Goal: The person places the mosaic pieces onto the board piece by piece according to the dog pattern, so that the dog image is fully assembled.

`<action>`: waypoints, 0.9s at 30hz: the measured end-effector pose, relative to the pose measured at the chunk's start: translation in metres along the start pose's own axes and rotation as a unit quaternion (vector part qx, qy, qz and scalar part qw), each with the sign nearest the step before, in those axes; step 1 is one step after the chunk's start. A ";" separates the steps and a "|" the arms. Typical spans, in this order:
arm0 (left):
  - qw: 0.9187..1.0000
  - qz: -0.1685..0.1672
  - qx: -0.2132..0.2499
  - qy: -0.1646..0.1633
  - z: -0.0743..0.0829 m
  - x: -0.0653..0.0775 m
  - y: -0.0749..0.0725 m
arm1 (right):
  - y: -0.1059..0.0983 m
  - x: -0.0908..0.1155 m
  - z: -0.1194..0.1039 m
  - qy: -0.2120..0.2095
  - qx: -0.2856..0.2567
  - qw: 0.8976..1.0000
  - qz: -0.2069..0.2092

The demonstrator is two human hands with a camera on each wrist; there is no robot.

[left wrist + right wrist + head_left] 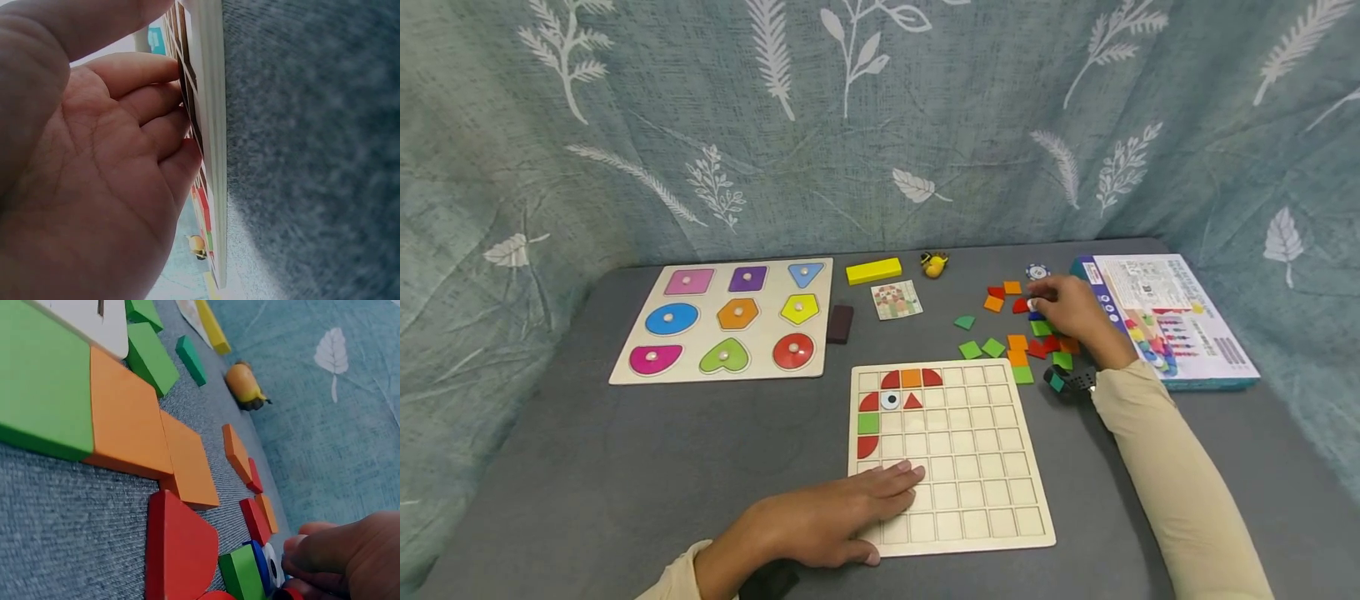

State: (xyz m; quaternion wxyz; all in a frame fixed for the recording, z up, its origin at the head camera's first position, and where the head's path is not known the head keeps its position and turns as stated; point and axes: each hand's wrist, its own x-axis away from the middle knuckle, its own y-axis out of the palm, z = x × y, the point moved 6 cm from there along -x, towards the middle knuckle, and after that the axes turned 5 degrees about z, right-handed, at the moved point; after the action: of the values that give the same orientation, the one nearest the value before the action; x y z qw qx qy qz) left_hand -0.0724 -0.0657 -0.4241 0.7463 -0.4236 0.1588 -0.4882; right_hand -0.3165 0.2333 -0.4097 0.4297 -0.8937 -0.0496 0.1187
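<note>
My left hand (850, 510) is lying on the near left of the gridded board (966, 471), fingers fairly straight; the board is resting mid-table on grey cloth (572, 467), carrying coloured pieces (868, 423) at its far left; my right hand (1067, 308) is hovering over loose tiles (1017, 343) at the far right, fingertips bunched beside a white eye tile (272, 567); whether they are pinching it, I cannot tell; beyond, a leaf-patterned curtain (850, 167) is hanging; a box (1180, 325) is lying far right, a knobbed board (762, 337) far left.
</note>
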 end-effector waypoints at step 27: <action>1.000 -0.005 0.011 0.006 0.001 0.001 -0.004 | 0.000 0.007 -0.026 -0.052 0.039 0.998 -0.009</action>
State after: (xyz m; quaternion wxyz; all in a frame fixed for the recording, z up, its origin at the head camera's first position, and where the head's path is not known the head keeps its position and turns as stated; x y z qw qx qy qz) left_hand -0.0737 -0.0665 -0.4203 0.7475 -0.4135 0.1560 -0.4959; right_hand -0.3030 0.2149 -0.3950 0.4621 -0.8685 -0.0749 0.1629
